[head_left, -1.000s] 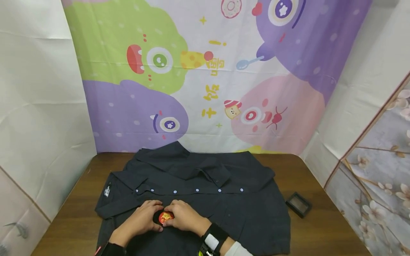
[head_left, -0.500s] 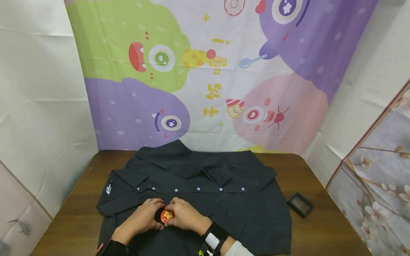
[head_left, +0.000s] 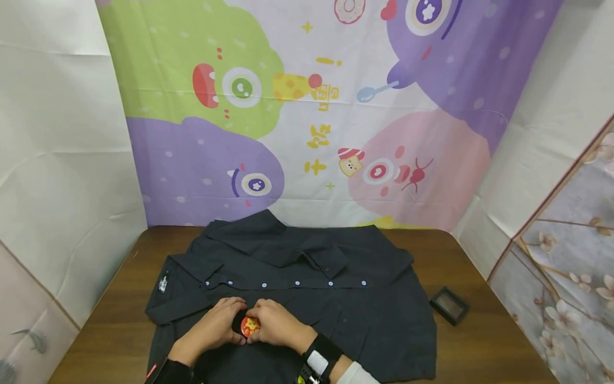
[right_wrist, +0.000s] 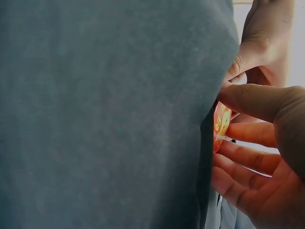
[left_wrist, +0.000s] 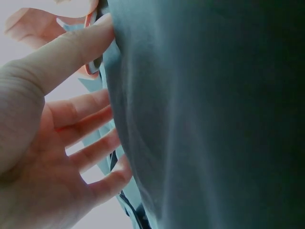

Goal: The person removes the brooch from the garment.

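A black button-up shirt (head_left: 374, 325) lies spread on the table, its collar toward the back. A round red badge with a yellow figure (head_left: 250, 326) is at the shirt's lower left part, between both hands. My right hand (head_left: 275, 324) pinches the badge by its right side with thumb and fingers; the right wrist view shows the badge (right_wrist: 220, 125) edge-on against the cloth. My left hand (head_left: 216, 324) curves around a dark patch of cloth at the badge's left, thumb and fingertips on the shirt (left_wrist: 190, 119). The badge's back is hidden.
To the right of the shirt, a small black box with a window (head_left: 449, 305) sits on the brown wooden table (head_left: 484, 330). White buttons (head_left: 297, 283) run in a row across the shirt. A cartoon-print cloth (head_left: 307, 117) hangs behind the table.
The view shifts slightly. Both hands stay around the badge, whose face turns a little more upward under the right fingers. The shirt and box keep their places.
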Demonstrator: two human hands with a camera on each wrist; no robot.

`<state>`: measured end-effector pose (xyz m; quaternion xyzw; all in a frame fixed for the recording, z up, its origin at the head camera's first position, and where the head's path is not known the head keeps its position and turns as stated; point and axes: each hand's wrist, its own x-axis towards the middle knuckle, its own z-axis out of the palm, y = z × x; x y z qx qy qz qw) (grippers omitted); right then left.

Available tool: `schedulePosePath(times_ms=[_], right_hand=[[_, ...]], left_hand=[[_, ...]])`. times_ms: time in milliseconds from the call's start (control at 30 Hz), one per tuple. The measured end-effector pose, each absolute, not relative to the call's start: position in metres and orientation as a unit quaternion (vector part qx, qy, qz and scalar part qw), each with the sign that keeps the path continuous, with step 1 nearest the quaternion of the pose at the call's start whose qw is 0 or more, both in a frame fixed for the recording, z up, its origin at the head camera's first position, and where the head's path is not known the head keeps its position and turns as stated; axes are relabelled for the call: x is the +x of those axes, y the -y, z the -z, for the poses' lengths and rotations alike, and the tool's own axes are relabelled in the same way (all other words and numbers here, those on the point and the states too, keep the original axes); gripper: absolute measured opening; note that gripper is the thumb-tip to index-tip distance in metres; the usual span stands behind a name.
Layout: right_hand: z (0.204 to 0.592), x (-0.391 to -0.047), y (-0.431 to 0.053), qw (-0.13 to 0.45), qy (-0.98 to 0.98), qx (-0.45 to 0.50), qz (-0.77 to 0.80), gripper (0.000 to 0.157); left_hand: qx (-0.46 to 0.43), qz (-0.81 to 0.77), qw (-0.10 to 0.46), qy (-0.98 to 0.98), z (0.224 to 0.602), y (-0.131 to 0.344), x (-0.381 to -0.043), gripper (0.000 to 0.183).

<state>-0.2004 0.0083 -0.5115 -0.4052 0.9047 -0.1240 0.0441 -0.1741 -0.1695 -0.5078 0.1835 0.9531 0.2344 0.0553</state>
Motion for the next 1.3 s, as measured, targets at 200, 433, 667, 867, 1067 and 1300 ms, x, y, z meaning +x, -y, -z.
schedulePosePath(times_ms=[200, 433, 667, 867, 1067, 1300], right_hand=[[0.5098, -0.1999, -0.0093, 0.032, -0.905, -0.407, 0.12, 0.047], [0.5086, -0.2006, -0.0099, 0.028, -0.905, -0.407, 0.119, 0.047], [0.507, -0.2023, -0.0109, 0.024, -0.904, -0.411, 0.12, 0.046], [0.5072, -0.2008, -0.0112, 0.028, -0.904, -0.408, 0.124, 0.045], [0.5085, -0.1959, -0.0113, 0.043, -0.901, -0.408, 0.138, 0.046], [0.5057, -0.1946, -0.0135, 0.049, -0.903, -0.401, 0.146, 0.046]], left_hand=[[0.189, -0.233, 0.053, -0.952, 0.506, 0.1691, -0.1754, 0.065], [0.2, -0.225, 0.042, -0.953, 0.5074, 0.1688, -0.1751, 0.063], [0.186, -0.231, 0.052, -0.954, 0.5045, 0.1674, -0.1769, 0.062], [0.166, -0.241, 0.067, -0.954, 0.5046, 0.1663, -0.1773, 0.062], [0.16, -0.238, 0.082, -0.954, 0.5074, 0.1679, -0.173, 0.063], [0.156, -0.233, 0.09, -0.956, 0.5053, 0.1675, -0.1731, 0.062]])
